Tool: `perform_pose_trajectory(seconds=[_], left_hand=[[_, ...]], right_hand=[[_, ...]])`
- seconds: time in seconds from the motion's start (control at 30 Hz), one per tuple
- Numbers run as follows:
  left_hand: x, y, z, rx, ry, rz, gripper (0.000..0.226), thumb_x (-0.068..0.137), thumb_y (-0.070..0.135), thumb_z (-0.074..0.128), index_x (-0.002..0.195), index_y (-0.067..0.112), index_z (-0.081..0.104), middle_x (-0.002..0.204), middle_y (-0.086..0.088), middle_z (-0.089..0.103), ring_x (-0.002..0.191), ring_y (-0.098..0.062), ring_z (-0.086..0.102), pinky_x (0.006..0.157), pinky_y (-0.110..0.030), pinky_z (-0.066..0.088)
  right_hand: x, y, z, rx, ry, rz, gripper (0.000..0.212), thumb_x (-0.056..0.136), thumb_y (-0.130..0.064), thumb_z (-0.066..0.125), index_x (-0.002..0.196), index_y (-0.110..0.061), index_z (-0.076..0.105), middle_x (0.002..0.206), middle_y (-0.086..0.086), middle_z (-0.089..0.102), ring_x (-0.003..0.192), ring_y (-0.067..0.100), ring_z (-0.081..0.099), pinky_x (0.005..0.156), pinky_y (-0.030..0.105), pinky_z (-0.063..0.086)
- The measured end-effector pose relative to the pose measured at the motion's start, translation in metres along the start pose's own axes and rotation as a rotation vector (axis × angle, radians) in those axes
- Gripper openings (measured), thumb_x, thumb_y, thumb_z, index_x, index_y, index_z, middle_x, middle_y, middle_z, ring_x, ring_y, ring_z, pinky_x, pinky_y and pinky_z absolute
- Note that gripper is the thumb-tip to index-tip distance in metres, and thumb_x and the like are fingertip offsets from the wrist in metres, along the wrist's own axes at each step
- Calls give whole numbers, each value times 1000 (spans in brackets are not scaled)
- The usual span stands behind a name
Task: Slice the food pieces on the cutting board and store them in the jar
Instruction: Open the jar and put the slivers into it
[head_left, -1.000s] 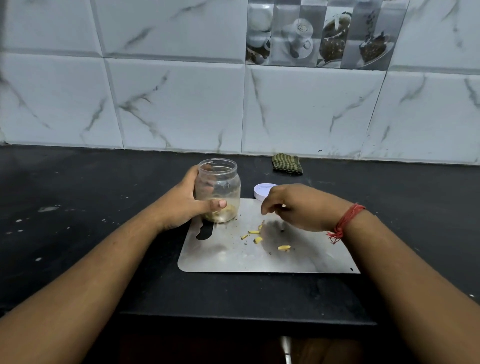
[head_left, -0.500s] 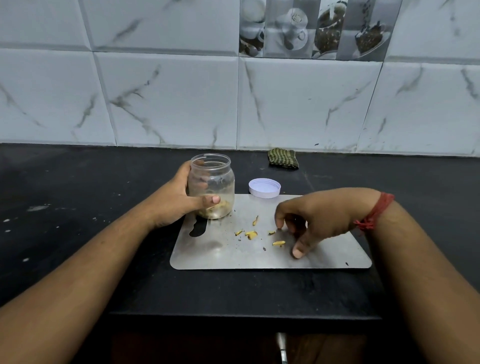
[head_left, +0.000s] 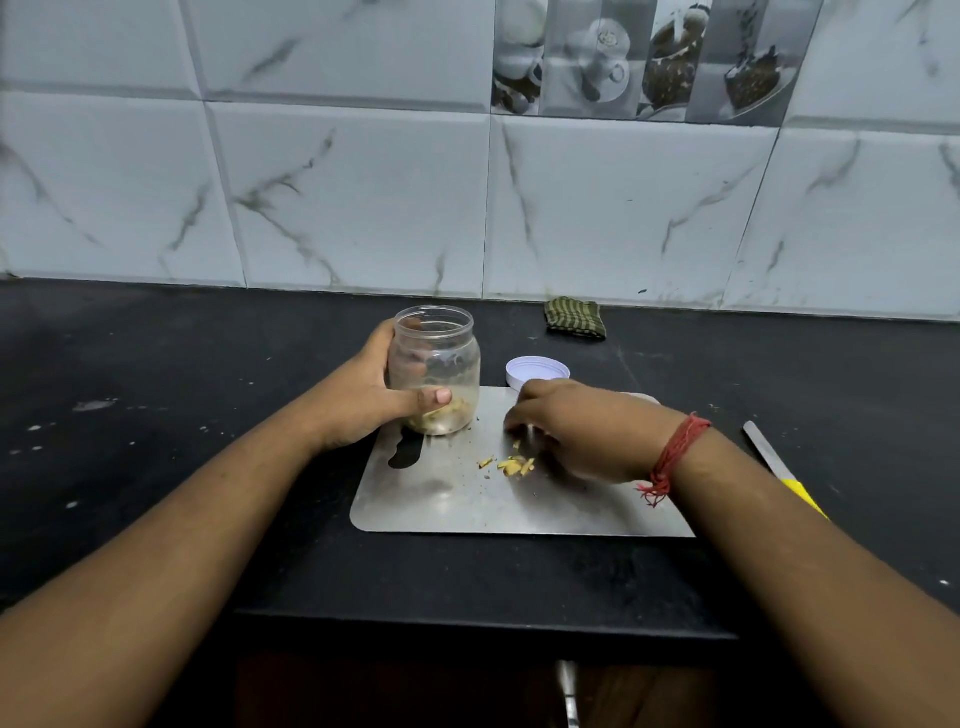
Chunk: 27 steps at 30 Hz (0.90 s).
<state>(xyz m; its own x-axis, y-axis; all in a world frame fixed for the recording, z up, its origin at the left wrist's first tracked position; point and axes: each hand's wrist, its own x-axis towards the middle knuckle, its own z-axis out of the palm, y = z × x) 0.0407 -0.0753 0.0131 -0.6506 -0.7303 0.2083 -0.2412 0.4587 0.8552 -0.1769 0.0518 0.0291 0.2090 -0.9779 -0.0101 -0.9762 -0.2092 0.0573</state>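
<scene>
a: where's the jar?
b: clear plastic jar (head_left: 435, 370) stands upright, lid off, on the far left corner of the steel cutting board (head_left: 457, 499). left hand (head_left: 370, 397) is wrapped round it, thumb across the front, fingers behind. some yellowish slices sit at the bottom inside.
a: and the rt hand?
b: right hand (head_left: 582, 434) is down on the board, fingers curled over the loose food pieces (head_left: 511, 464), a small yellow cluster near the board's middle. fingertips are bunched close, but i can't tell if they're pinching a piece or just touching, view's blocked by the knuckles.
a: lid?
b: white lid (head_left: 537, 370) lies on the black counter (head_left: 156, 441), just behind the board & the rt hand.
a: knife?
b: knife (head_left: 779, 467) w/ a yellow handle lies on the counter right of the board, partly hidden by the forearm. striped green cloth (head_left: 575, 319) sits by the tiled wall.
</scene>
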Motion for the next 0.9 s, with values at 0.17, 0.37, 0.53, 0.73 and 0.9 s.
perform_pose_trajectory(seconds=[0.17, 0.37, 0.53, 0.73, 0.9], left_hand=[[-1, 0, 0, -11, -5, 10, 96, 68, 40, 82, 148, 30, 30, 126, 14, 64, 114, 6, 60, 106, -29, 46], [0, 0, 0, -5, -1, 20, 95, 69, 38, 81, 149, 30, 30, 126, 17, 62, 112, 11, 59, 103, -23, 45], [0, 1, 0, 18, -4, 2, 93, 72, 39, 82, 149, 34, 28, 126, 18, 62, 110, 10, 59, 97, -19, 47], [0, 2, 0, 23, -10, 3, 90, 73, 37, 81, 147, 33, 29, 122, 21, 62, 104, 18, 58, 90, -12, 46], [-1, 2, 0, 43, 10, -1, 95, 69, 44, 80, 148, 35, 28, 116, 22, 65, 106, 7, 63, 85, -14, 50]], right_hand=[[2, -12, -5, 150, 105, -277, 46, 88, 3, 52, 124, -23, 61, 120, -8, 53, 107, 4, 49, 85, 1, 32], [0, -14, -1, 215, 26, -434, 42, 88, 5, 52, 122, -17, 64, 120, -6, 57, 109, 5, 51, 93, 11, 37], [-7, 12, -10, 255, 85, -282, 28, 93, -12, 59, 117, -26, 64, 111, -11, 59, 102, 4, 54, 88, 26, 48], [-5, 9, -5, 101, -36, -199, 52, 86, -35, 68, 136, -34, 51, 123, -15, 51, 102, 0, 48, 83, 15, 38], [2, -7, -2, 114, 82, -317, 17, 86, -14, 67, 100, -22, 70, 99, -11, 62, 90, 8, 58, 81, 24, 48]])
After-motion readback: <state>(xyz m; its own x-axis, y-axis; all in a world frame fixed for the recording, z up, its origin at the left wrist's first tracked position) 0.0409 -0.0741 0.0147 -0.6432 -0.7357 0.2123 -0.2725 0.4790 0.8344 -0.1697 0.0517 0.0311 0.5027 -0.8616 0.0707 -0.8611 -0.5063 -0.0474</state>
